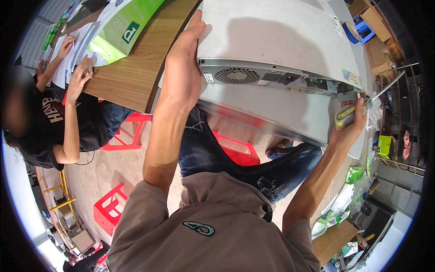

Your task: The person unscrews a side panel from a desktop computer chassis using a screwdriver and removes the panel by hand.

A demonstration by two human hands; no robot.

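A light grey computer case (267, 41) lies on its side on a pale table, its rear side facing me. That rear side shows a round fan grille (237, 75) and a row of ports. My left hand (185, 63) is pressed along the case's left side, thumb on the top edge, its other fingers mostly hidden. At the rear right corner, my right hand (351, 120) is closed around a screwdriver with a yellow and grey handle (345, 117). The metal shaft points up and to the right. Fingertips of that hand touch the corner of the case.
Left of me, a seated person (68, 118) handles papers (74, 50) at a wooden table (136, 68) beside a green box (124, 29). Red stools (108, 208) stand on the floor. A roll of blue tape (351, 32) lies beyond the case; cardboard boxes (374, 22) and shelves line the right.
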